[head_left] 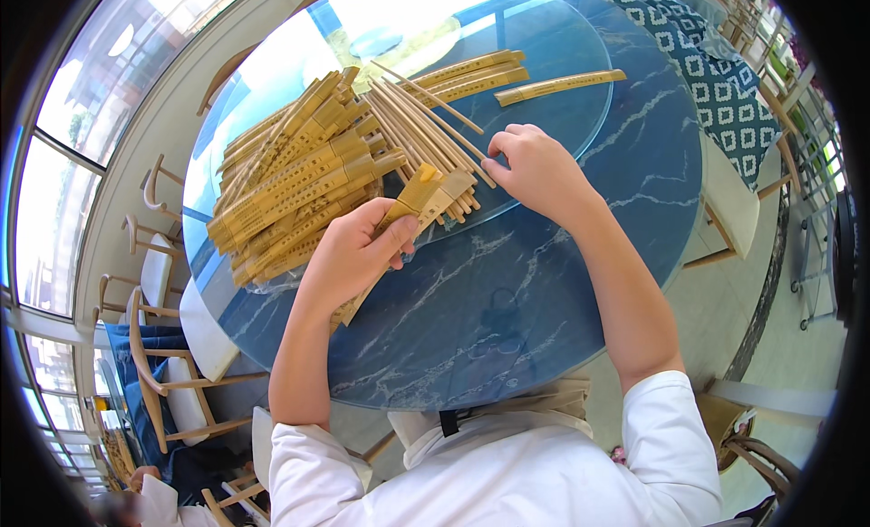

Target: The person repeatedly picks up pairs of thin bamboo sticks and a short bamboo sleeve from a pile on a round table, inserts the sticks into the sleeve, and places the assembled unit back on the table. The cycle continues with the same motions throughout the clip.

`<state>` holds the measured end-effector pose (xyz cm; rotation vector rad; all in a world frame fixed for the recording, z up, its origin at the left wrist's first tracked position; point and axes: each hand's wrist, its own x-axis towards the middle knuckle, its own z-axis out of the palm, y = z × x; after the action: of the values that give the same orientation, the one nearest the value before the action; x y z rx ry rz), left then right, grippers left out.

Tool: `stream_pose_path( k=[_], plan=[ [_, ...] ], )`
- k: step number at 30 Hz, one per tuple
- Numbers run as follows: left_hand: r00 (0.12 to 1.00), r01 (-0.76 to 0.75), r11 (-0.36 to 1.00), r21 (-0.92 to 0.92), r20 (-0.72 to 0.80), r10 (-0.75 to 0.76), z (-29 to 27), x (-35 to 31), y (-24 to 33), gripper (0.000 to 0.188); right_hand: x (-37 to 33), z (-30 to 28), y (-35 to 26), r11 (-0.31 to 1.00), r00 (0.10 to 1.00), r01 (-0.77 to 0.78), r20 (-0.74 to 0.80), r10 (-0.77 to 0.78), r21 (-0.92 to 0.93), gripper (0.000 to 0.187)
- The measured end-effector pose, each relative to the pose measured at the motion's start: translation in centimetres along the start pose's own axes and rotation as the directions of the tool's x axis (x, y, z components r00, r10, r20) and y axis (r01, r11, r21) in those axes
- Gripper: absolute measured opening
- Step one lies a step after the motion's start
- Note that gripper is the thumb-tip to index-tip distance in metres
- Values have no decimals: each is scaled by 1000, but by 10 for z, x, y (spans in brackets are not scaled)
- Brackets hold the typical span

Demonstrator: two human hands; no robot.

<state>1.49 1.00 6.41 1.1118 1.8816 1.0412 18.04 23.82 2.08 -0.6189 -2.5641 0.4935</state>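
Sticks: light tan. Paper sleeves, piled left of the sticks: golden brown with dark print. Surface, beneath the sticks: dark blue with white marble veining. Fabric, right of the sticks: dark teal with white diamond-like motifs. Shirt, below the sticks: white.

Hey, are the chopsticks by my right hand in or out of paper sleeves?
Out: bare wood shows along the chopsticks by your right hand.

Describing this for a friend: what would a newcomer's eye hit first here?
Likely the heap of golden paper sleeves on the left of the round blue marbled table. Beside it, a fan of wooden sticks lies near the right hand, while the left hand holds a sleeve at their near ends.
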Motion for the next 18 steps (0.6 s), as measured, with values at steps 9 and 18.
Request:
stream_pose_path(
  k=[9,18],
  plan=[
    [1000,-8,1000,0,6,8,-1,-1,-4,22,10,-25,7,910,920,-125,-297,255,396,22],
    [999,43,998,49,-17,-42,-5,1,-3,24,18,-73,57,518,579,331,-603,548,789,28]
  ],
)
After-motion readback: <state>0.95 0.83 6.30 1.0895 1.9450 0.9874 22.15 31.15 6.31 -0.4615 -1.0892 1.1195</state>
